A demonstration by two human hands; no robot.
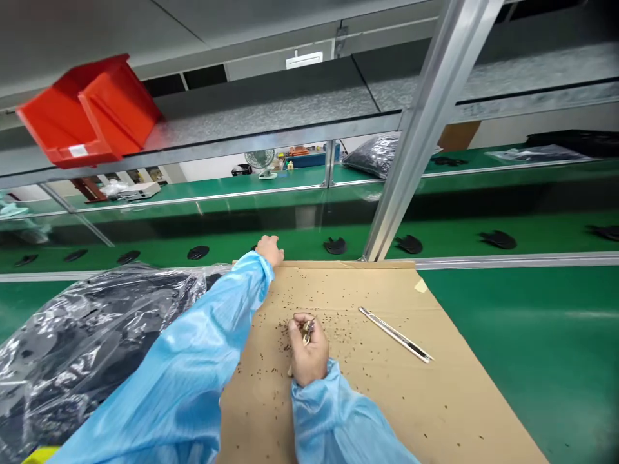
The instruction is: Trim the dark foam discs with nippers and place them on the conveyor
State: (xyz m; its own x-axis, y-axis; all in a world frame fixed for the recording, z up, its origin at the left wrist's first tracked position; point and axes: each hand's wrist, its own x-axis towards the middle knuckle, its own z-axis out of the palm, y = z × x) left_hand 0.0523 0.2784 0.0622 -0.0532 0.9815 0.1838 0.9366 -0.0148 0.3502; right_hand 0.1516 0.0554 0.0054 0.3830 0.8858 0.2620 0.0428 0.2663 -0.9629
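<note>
My left hand [271,251] reaches past the far edge of the cardboard sheet [387,386] to the green conveyor belt. Its visible fingers are slightly bent and apart, and a dark piece shows only in part beside it. Over the middle of the cardboard, my right hand [309,354] is closed around a small brass-coloured metal tool [306,330]; the fingers cover most of it. Tiny dark scraps lie scattered on the cardboard around this hand. To the right rests a slim utility knife [396,334].
Curved black pieces [334,245] sit spaced along the belt [300,238]. A clear bag of black parts [97,341] lies to the left. An upright metal post [430,129] stands at right, and a red bin [91,113] is on the shelf above.
</note>
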